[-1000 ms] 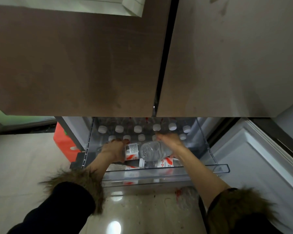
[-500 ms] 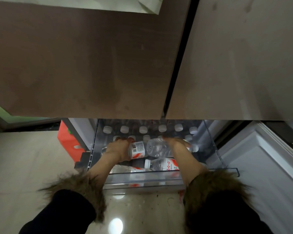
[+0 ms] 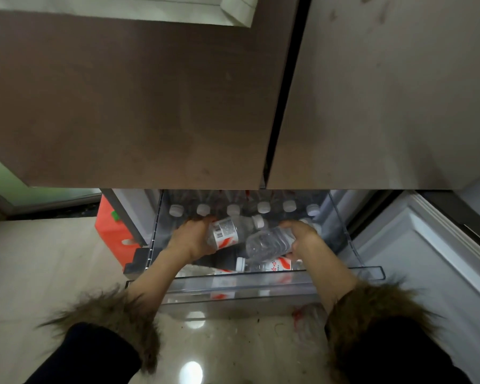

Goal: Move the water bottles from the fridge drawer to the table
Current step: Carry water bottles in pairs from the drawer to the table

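Down in the clear fridge drawer (image 3: pixel 261 284), my left hand (image 3: pixel 190 241) grips a bottle (image 3: pixel 230 231) with a barcoded red-and-white label; its print is unreadable. My right hand (image 3: pixel 302 239) clasps a ribbed clear bottle (image 3: pixel 269 242). White-capped bottles (image 3: pixel 233 209) crowd the back; the brown doors (image 3: pixel 150 106) overhang closely.

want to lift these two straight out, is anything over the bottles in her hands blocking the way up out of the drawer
Nothing visible sits on top of either one. The left hand grips the labelled bottle and the right hand the clear bottle, both above the bottle lying flat. The closed fridge doors overhang the drawer's rear, so lift toward the drawer front wall.
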Tool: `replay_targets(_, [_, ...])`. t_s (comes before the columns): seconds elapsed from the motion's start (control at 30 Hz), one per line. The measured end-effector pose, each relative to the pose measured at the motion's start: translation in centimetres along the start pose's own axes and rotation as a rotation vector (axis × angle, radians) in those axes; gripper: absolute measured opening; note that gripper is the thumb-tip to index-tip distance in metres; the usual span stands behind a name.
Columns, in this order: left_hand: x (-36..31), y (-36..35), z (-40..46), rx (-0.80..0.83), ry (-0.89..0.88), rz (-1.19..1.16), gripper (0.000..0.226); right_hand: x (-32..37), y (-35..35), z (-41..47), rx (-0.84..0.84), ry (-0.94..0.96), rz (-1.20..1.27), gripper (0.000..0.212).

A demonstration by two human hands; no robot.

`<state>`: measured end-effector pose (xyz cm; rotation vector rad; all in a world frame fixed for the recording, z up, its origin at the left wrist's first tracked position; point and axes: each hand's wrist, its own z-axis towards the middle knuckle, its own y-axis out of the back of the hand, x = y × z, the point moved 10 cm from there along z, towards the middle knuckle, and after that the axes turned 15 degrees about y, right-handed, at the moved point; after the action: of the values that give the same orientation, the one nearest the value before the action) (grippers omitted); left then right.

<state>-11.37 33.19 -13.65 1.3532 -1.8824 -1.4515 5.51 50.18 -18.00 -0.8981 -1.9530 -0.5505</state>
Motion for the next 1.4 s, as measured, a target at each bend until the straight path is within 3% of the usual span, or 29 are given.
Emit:
replay_targets(0.1, [-0.1,0.6,-1.1,-0.025,-0.009,0.002,0.065,-0.1,0.7,-0.6,-0.009,-0.083,0.023,0.027])
replay_targets(0.2, [0.2,1.0,-2.5,-0.044,-0.018,-0.025,0.071,-0.3,-0.1,-2.2,-0.006,-0.188,0.255,0.047])
replay_targets(0.27, [0.5,1.3,-3.4,-0.060,-0.026,-0.046,0.073,0.5,-1.2,-4.0,0.018,-0.173,0.338,0.022])
replay_targets(0.33, [0.5,2.0,-4.3,-0.087,-0.033,-0.066,0.073,1.3,-2.3,-5.5,0.077,-0.138,0.438,0.011])
replay_targets(0.6, [0.4,6.4,-8.6,-0.276,-0.095,-0.105,0.080,2.9,-3.7,-9.5,0.216,-0.044,0.548,0.032])
replay_targets(0.9, [0.7,9.5,-15.4,-0.407,-0.116,-0.092,0.074,3.5,-3.4,-13.8,0.405,0.115,0.433,0.038])
replay_targets(1.03, [2.0,9.0,-18.8,-0.459,-0.068,-0.137,0.075,3.1,-2.2,-15.3,0.385,0.240,0.294,0.067])
replay_targets(1.23, [4.5,7.0,-26.4,-0.437,0.052,-0.527,0.061,3.4,-2.1,-20.3,0.504,0.348,0.115,0.047])
replay_targets(1.4, [9.8,4.3,-33.0,-0.413,0.262,-0.902,0.049,3.7,-4.8,-26.1,0.605,0.491,-0.165,0.040])
